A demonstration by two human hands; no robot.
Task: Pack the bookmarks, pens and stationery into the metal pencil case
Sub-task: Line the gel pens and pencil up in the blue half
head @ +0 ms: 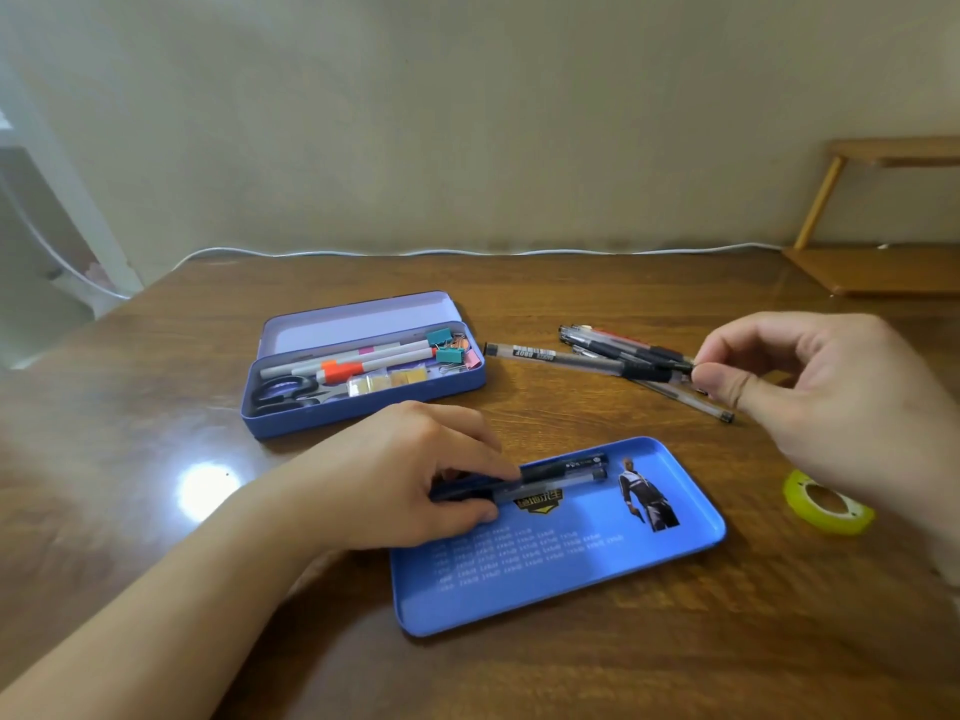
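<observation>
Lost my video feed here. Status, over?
Left hand pressing two dark pens into blue metal tray. Right hand pinching loose pens on table. Purple tin case open, nothing blocking.

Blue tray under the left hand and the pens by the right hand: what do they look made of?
Blue tray: seemingly thin painted metal, semi-gloss, with a rolled rim and printed graphics. Pens: clear plastic barrels, ink tubes showing through, with dark grips, probably rubber.

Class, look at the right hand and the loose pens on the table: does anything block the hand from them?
Nothing visible does. The right hand already pinches the near ends of the loose pens; the yellow tape roll lies off to the side, nearer the camera.
</observation>
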